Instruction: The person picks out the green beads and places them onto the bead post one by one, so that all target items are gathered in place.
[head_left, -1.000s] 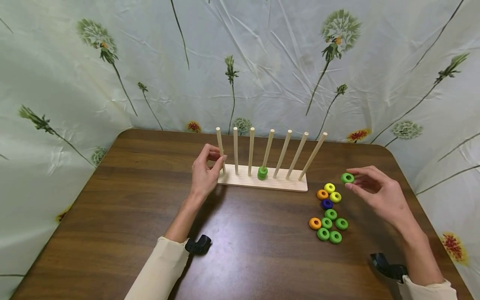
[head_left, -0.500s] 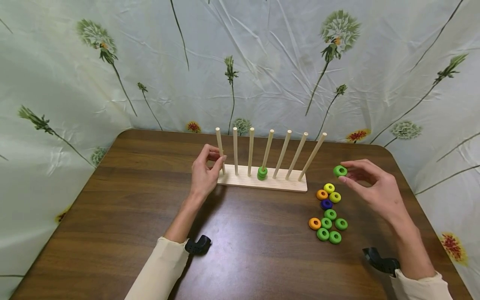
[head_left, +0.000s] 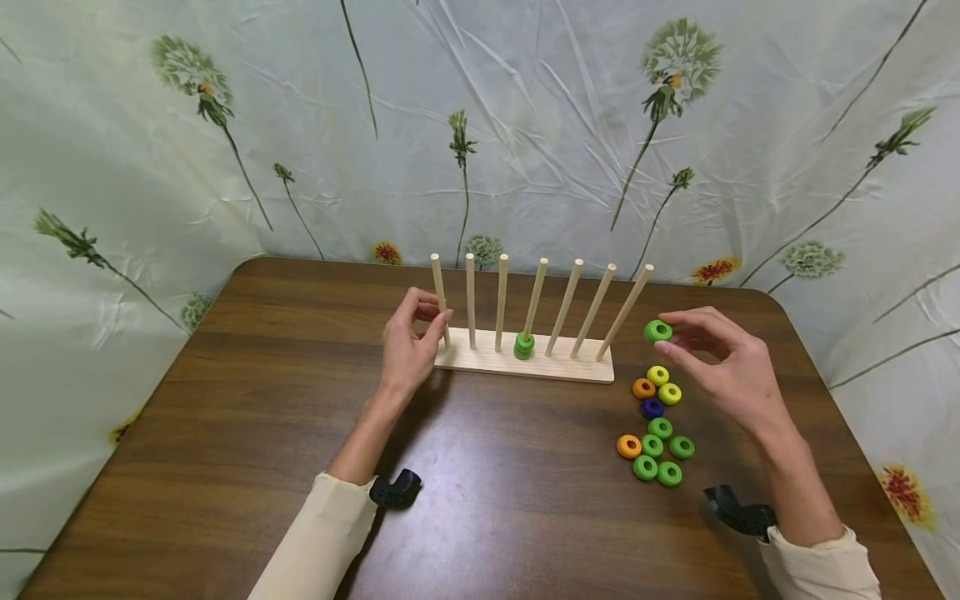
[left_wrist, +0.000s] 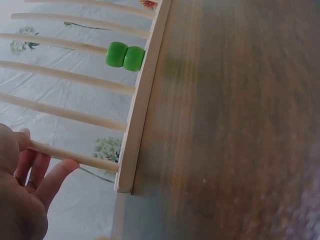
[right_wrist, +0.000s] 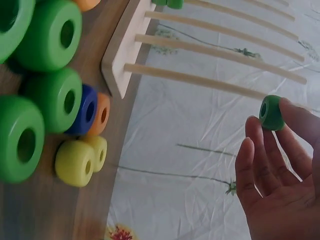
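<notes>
A pale wooden pegboard (head_left: 480, 360) with several upright pegs stands toward the back of the table. My left hand (head_left: 409, 346) pinches the leftmost peg (left_wrist: 92, 161) between thumb and fingers. Two green rings (head_left: 524, 346) are stacked at the foot of the middle peg, also seen side-on in the left wrist view. Out to the right of the board, my right hand (head_left: 723, 367) holds a green ring (head_left: 657, 331) above the table between thumb and fingertips. In the right wrist view that held ring (right_wrist: 271, 113) shows its hole facing left.
Loose rings lie on the brown table (head_left: 247, 433) below my right hand: several green rings (head_left: 652, 447), two yellow rings (head_left: 670, 394), two orange rings (head_left: 628, 447) and one dark blue ring (head_left: 652, 407). A flower-patterned curtain (head_left: 337, 125) hangs behind the table.
My right hand has moved left and slightly away toward the board, carrying the green ring with it. The left hand stays at the leftmost peg, and the loose rings lie as before.
</notes>
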